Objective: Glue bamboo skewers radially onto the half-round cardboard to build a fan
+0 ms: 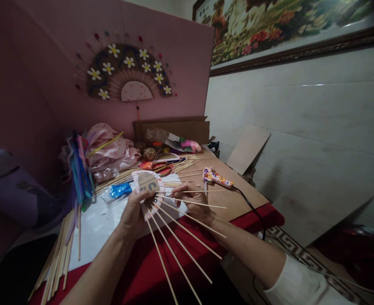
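My left hand grips a half-round piece of cardboard with a pink-and-white cloth edge, the thumb pressed on its face. Several thin wooden sticks fan out from its straight side towards me and to the right. My right hand is closed, its fingertips pinching one of the upper sticks close to the cardboard. A flower-patterned glue gun lies on the table just beyond my right hand.
Loose sticks lie at the left. Behind are orange-handled scissors, a blue packet, pink cloth and twine. The glue gun's black cord hangs over the red-covered edge. A flowered fan hangs on the pink board.
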Tool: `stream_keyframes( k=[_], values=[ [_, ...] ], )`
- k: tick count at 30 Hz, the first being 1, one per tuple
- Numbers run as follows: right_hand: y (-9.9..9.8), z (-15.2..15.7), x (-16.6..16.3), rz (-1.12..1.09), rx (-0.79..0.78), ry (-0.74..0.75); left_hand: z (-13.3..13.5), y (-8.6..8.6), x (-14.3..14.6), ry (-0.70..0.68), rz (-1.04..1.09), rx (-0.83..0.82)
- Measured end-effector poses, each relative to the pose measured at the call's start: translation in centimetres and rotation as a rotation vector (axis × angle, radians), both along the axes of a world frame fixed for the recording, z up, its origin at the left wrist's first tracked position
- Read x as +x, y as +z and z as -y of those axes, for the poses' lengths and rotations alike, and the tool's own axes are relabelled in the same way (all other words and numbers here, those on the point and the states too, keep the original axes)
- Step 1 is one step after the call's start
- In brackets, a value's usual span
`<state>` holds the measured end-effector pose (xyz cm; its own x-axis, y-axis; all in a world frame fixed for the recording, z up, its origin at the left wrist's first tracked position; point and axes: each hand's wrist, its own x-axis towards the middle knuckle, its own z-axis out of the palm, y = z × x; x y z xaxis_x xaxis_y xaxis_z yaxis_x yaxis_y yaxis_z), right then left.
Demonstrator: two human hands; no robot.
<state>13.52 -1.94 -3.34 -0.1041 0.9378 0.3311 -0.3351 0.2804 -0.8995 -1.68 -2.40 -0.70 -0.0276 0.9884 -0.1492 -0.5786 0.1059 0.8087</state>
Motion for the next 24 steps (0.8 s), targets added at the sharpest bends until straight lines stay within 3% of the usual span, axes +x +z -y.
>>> stream_keyframes(
  k=[5, 24],
  values=[
    [-0.19, 0.04, 0.06, -0.016, 0.0, 0.046, -0.04, -0.03, -0.02, -0.011, -0.031, 0.022],
    [-0.09, 0.01, 0.08, 0.032, 0.05, -0.017, -0.27, 0.33, -0.14, 0.033, -0.074, 0.079]
  ],
)
